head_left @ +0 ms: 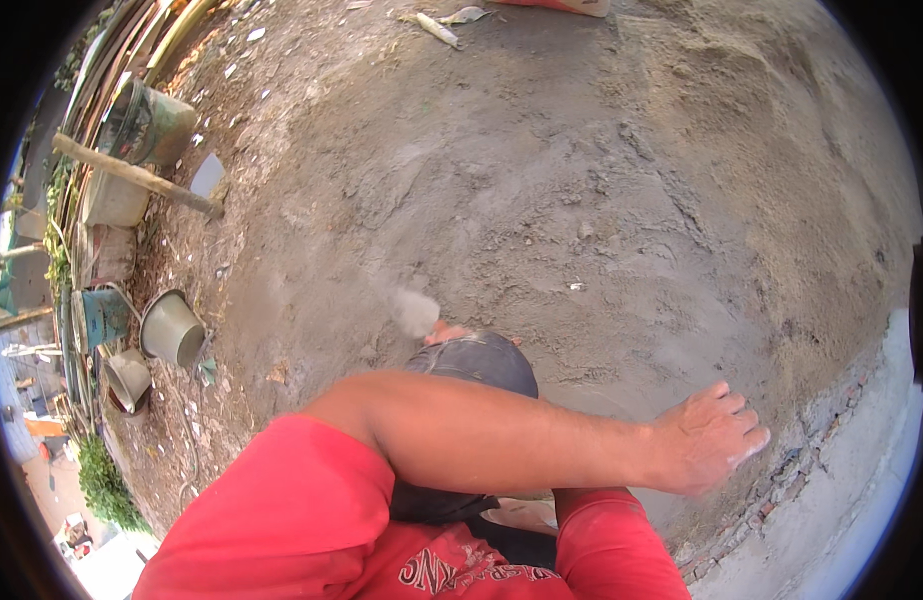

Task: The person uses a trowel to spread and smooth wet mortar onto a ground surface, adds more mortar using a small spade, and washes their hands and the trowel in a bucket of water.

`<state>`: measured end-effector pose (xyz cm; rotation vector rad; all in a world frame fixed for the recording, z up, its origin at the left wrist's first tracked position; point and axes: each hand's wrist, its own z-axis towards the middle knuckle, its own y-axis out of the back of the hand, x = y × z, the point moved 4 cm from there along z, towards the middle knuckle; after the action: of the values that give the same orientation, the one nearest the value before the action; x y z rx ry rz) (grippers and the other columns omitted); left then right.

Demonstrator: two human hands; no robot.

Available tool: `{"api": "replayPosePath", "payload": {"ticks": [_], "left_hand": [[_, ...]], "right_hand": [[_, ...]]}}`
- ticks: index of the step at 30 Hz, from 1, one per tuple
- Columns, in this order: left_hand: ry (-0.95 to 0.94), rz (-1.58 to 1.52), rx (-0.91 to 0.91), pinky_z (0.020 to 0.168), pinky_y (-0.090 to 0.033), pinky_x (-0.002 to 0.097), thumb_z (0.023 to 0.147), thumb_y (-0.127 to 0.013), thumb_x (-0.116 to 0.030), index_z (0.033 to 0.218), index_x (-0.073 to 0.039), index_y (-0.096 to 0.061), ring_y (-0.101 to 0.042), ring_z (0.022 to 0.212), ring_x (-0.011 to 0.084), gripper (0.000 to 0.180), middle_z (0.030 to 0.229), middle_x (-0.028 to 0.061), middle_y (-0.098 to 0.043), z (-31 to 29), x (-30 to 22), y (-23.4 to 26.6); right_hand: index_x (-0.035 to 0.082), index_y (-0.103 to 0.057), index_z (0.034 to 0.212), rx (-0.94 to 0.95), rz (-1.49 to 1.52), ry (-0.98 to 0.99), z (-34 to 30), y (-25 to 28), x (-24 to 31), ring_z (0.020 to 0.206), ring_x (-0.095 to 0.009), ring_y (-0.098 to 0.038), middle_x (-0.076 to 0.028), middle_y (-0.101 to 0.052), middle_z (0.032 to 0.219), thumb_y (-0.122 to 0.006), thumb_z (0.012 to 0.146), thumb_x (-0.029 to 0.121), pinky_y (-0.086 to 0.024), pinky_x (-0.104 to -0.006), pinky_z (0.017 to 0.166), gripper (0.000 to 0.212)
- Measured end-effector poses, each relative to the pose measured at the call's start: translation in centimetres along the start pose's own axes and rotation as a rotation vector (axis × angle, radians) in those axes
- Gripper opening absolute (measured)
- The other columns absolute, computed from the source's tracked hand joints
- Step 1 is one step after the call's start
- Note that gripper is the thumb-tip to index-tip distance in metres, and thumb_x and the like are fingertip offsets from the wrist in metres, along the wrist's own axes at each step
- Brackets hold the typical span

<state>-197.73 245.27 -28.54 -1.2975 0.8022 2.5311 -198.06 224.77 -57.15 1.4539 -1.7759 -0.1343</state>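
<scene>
My left arm reaches across my body to the right. My left hand (710, 438), back upward, has its fingers curled and whitish dust on them; what they hold, if anything, is hidden. It is above grey, powdery ground (642, 260). My right arm, in a red sleeve (617, 545), passes under the left forearm, and its hand is hidden. In front of me is my bent knee in dark cloth (487, 365). Just beyond the knee shows a bit of bare skin, probably a foot (448, 331), beside a pale, blurred patch (416, 312). Part of a light-coloured bag (522, 514) lies below the forearm.
Buckets stand at the left, among them a grey one (174, 330) and a blue one (104, 316). A wooden handle (142, 176) leans there. A sand heap (832, 150) rises at the right, above a pale concrete edge (832, 530). A red-and-white bag (562, 5) is at the far edge.
</scene>
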Motion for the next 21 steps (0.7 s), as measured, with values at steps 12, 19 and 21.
{"api": "replayPosePath", "payload": {"ticks": [12,19,21], "left_hand": [[-0.006,0.026,0.134,0.079,-0.042,0.0358,0.079,-0.064,-0.017,0.112,-0.006,-0.062,-0.06,0.091,0.0215,0.035,0.087,0.0048,-0.062,1.4,-0.9,-2.3],[0.057,0.078,0.309,0.081,-0.042,0.0371,0.081,-0.063,-0.017,0.114,-0.005,-0.061,-0.059,0.092,0.0227,0.035,0.09,0.0069,-0.063,-0.4,0.1,-3.5],[0.02,0.056,0.346,0.082,-0.042,0.0374,0.082,-0.063,-0.017,0.114,-0.005,-0.061,-0.059,0.092,0.0232,0.035,0.09,0.0074,-0.063,-0.5,-0.2,-5.3]], "right_hand": [[0.003,-0.06,0.119,-0.773,-0.189,-0.628,-2.4,25.0,-34.6,0.095,-0.037,-0.07,-0.024,-0.07,0.102,-0.045,0.099,0.042,-0.055,-0.0492,0.082,0.046],[-0.001,-0.058,0.117,-0.354,0.39,-0.347,-0.6,9.4,-18.4,0.092,-0.044,-0.067,-0.03,-0.067,0.1,-0.04,0.1,0.043,-0.053,-0.0524,0.082,0.05],[-0.001,-0.053,0.124,-0.15,0.221,-0.202,-3.3,1.5,-12.4,0.1,-0.047,-0.065,-0.032,-0.066,0.105,-0.04,0.099,0.044,-0.052,-0.0543,0.088,0.053]]}}
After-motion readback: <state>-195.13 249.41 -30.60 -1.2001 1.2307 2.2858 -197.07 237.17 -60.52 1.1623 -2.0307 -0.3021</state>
